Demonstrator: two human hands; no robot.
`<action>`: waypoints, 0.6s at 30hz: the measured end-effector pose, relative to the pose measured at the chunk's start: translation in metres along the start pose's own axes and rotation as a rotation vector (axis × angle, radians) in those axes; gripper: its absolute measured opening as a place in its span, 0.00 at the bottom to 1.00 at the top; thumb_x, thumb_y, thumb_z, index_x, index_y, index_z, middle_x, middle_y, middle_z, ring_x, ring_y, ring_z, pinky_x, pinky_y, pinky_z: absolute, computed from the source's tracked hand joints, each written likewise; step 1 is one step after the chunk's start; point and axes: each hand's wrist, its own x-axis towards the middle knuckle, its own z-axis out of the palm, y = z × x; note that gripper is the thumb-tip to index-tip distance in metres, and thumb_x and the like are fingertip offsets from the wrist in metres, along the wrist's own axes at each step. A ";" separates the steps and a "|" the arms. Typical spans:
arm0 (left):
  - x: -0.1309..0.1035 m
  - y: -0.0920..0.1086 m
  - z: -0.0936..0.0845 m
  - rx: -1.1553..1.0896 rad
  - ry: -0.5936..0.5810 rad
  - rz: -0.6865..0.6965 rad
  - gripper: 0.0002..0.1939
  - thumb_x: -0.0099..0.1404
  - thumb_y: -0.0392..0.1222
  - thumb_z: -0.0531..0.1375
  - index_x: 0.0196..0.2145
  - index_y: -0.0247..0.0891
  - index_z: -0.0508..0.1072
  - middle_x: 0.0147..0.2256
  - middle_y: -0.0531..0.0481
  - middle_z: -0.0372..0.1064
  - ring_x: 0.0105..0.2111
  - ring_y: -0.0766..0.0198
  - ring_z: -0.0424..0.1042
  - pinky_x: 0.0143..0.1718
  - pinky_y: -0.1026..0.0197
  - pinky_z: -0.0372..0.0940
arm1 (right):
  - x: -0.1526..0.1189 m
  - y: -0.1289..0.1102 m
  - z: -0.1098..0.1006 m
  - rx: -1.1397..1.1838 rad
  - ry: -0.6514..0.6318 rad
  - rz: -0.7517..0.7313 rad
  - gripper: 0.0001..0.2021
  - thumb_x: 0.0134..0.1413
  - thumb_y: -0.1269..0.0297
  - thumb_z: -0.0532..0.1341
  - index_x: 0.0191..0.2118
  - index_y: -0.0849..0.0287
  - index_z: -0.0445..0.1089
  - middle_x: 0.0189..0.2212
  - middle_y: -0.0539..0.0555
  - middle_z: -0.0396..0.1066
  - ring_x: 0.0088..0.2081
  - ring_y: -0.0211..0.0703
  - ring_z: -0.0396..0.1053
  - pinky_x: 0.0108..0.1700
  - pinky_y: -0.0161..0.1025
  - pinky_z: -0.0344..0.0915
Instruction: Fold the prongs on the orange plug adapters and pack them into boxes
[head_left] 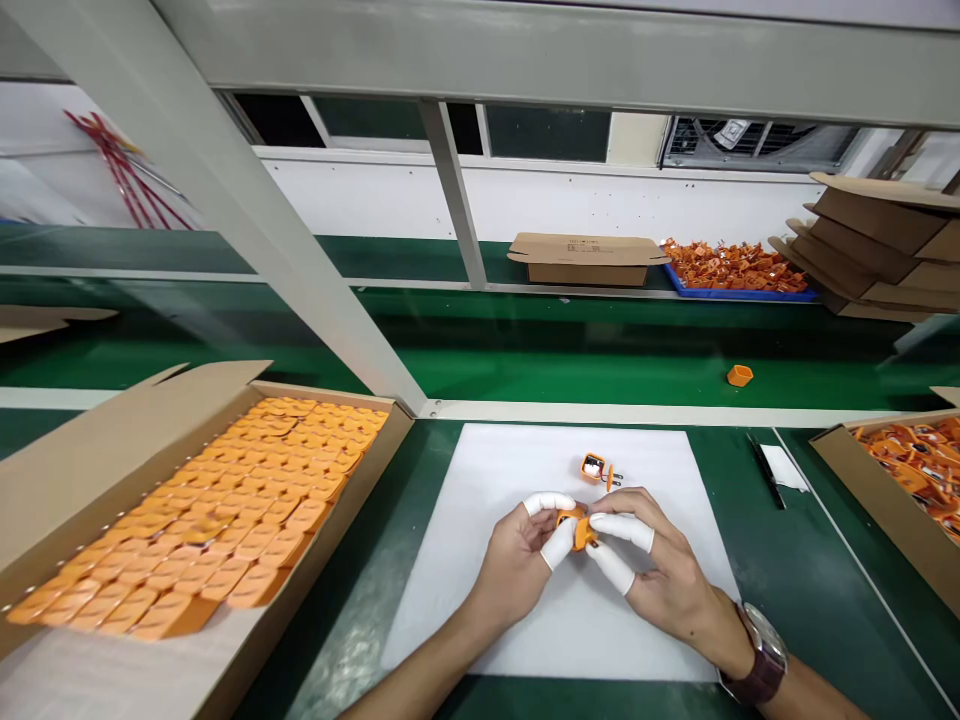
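Over a white mat, both hands meet at one small orange part. My left hand pinches its left side between thumb and finger, which wear white finger covers. On the right side, my right hand grips the part with covered fingertips; a watch is on that wrist. Some of the part is hidden by the fingers. Just beyond the hands lies another orange housing, open at the top, with a small orange piece with dark prongs beside it.
At left an open cardboard box holds rows of orange parts. Another box of orange pieces stands at right, near a black pen-like tool. Behind are a green belt, an orange cup-shaped piece, a blue tray and stacked cartons.
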 end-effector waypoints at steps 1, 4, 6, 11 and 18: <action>0.000 0.000 0.000 0.001 0.006 0.006 0.15 0.59 0.46 0.68 0.40 0.36 0.74 0.42 0.42 0.80 0.42 0.54 0.79 0.45 0.55 0.73 | 0.000 0.001 0.000 -0.017 0.003 0.001 0.29 0.57 0.81 0.62 0.61 0.49 0.63 0.48 0.59 0.70 0.50 0.51 0.68 0.49 0.52 0.71; 0.000 0.003 -0.003 0.016 -0.003 0.007 0.16 0.59 0.48 0.68 0.42 0.36 0.76 0.47 0.40 0.79 0.47 0.51 0.78 0.51 0.51 0.72 | -0.001 0.008 -0.002 -0.044 0.009 0.011 0.27 0.59 0.80 0.61 0.60 0.48 0.63 0.45 0.57 0.70 0.48 0.50 0.69 0.48 0.51 0.72; -0.001 0.006 -0.006 0.022 -0.034 0.006 0.19 0.60 0.50 0.68 0.45 0.36 0.77 0.50 0.39 0.77 0.51 0.49 0.76 0.55 0.48 0.70 | -0.002 0.011 -0.004 -0.051 0.021 0.017 0.26 0.60 0.79 0.61 0.59 0.48 0.64 0.45 0.57 0.71 0.47 0.50 0.70 0.47 0.51 0.72; -0.006 0.005 -0.008 0.053 -0.127 0.002 0.23 0.62 0.50 0.66 0.53 0.38 0.76 0.54 0.42 0.76 0.57 0.47 0.71 0.61 0.47 0.65 | -0.001 0.013 -0.005 -0.106 -0.004 -0.009 0.28 0.58 0.81 0.60 0.60 0.49 0.63 0.46 0.58 0.71 0.49 0.51 0.69 0.51 0.54 0.70; -0.007 -0.004 -0.002 0.084 -0.081 -0.025 0.20 0.61 0.47 0.67 0.51 0.42 0.77 0.54 0.46 0.76 0.57 0.49 0.72 0.60 0.49 0.67 | -0.003 0.008 0.000 -0.070 -0.099 0.070 0.25 0.59 0.77 0.61 0.59 0.49 0.64 0.47 0.58 0.71 0.49 0.50 0.70 0.49 0.51 0.72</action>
